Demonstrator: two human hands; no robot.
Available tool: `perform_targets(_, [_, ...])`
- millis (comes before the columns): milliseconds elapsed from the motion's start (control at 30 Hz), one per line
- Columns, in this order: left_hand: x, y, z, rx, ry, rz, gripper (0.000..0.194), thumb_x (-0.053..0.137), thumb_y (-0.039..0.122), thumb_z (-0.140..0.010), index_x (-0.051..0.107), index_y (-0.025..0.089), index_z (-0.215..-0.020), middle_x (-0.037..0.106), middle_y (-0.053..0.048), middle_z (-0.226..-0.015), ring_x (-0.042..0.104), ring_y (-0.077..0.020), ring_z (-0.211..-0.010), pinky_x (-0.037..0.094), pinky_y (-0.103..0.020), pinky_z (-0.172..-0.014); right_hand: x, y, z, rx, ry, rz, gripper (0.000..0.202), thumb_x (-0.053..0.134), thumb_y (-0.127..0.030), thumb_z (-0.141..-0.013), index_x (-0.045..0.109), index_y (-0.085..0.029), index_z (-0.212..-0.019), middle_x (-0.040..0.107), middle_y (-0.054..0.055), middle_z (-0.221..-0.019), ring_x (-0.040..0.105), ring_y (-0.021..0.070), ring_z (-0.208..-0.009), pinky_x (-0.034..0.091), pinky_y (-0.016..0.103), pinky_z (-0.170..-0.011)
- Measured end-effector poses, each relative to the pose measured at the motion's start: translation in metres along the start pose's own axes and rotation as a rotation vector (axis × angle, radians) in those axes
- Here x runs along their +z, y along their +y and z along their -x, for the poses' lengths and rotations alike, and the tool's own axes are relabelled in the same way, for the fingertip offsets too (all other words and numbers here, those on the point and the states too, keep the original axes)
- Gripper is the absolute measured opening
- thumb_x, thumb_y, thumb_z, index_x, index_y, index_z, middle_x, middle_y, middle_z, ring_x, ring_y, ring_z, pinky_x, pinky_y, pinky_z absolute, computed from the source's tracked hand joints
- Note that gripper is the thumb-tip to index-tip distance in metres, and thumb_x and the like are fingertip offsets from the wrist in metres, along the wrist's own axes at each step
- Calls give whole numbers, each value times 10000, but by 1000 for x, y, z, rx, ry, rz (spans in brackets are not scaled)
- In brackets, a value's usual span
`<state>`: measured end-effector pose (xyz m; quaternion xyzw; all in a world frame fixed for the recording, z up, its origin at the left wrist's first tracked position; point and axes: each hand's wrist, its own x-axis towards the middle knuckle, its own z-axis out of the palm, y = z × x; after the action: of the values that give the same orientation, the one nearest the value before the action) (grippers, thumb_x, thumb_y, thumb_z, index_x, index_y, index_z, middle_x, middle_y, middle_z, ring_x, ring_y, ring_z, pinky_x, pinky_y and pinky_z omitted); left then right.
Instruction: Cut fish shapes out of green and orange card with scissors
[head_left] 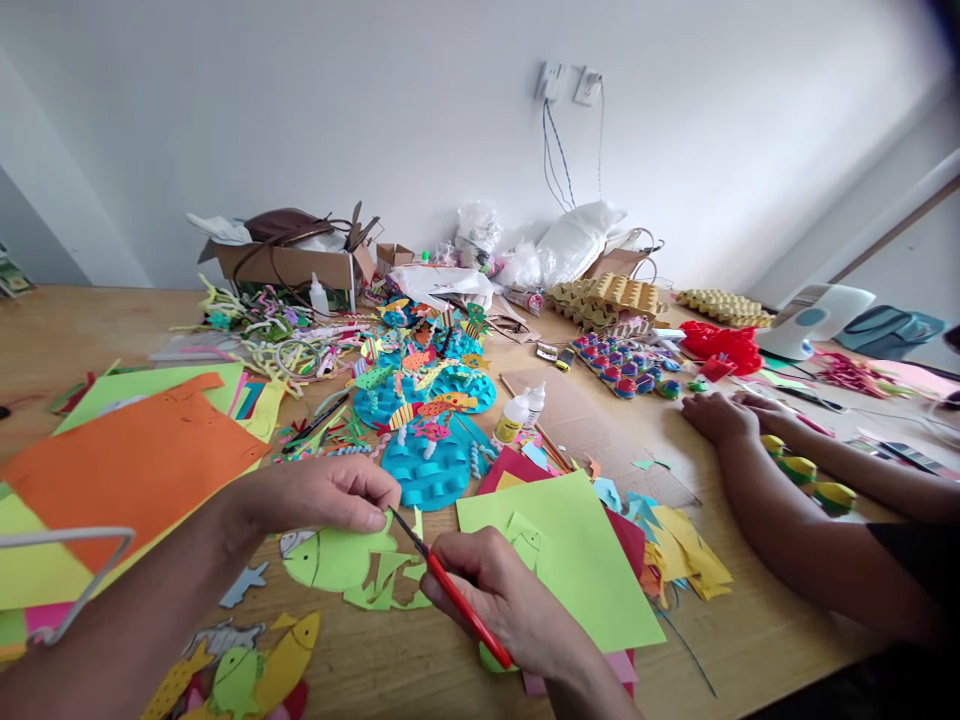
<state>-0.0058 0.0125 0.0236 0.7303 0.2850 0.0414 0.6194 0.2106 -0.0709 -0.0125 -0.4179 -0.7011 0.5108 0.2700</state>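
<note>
My left hand [330,493] pinches the top edge of a light green paper fish cut-out [330,558] lying on the wooden table [420,660]. My right hand [499,598] grips a thin red-handled tool [454,592] whose dark tip points up at the left fingertips. Green paper scraps [390,590] lie between both hands. A light green sheet [566,560] sits just right of my right hand, on red paper.
Orange and yellow-green sheets [135,460] lie left. Blue paper craft pieces with small fish [427,420] and glue bottles [517,412] stand ahead. Another person's hands [720,415] rest at right. Egg trays [607,295], a cardboard box [285,262] and bags line the wall.
</note>
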Motion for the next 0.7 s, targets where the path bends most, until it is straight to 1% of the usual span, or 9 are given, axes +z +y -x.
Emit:
perform_targets(167, [4,4,-1,-19,-85,15,222,539,359,-730,462,199,-597,339,59,-545,273,-101,-494,201,-254,-455,-8,-5,6,-52,-60,83,364,510,-312,-888,404,-175,-568,303,-69,-531,262,70,-486,207,201,-430])
perform_targets(367, [4,12,1,-50,-176,17,222,549,358,-729,464,206,-591,364,55,-540,308,-106,-480,223,-262,-450,-20,-10,8,-118,-137,255,407,504,-397,-910,425,-173,-579,329,-70,-517,271,71,-475,220,207,-443])
perform_targets(533, [2,20,0,-94,-251,3,217,558,320,-732,456,215,-571,373,55,-534,324,-110,-463,238,-263,-440,-29,-12,9,-149,-190,366,369,508,-384,-918,506,-160,-625,437,-48,-556,345,75,-491,245,204,-462])
perform_targets(700, [0,26,-3,-129,-308,1,232,559,299,-718,436,222,-538,361,58,-502,310,-109,-429,229,-261,-411,-36,-16,7,-192,-227,429,335,490,-351,-930,545,-159,-661,491,-26,-583,382,86,-504,273,209,-486])
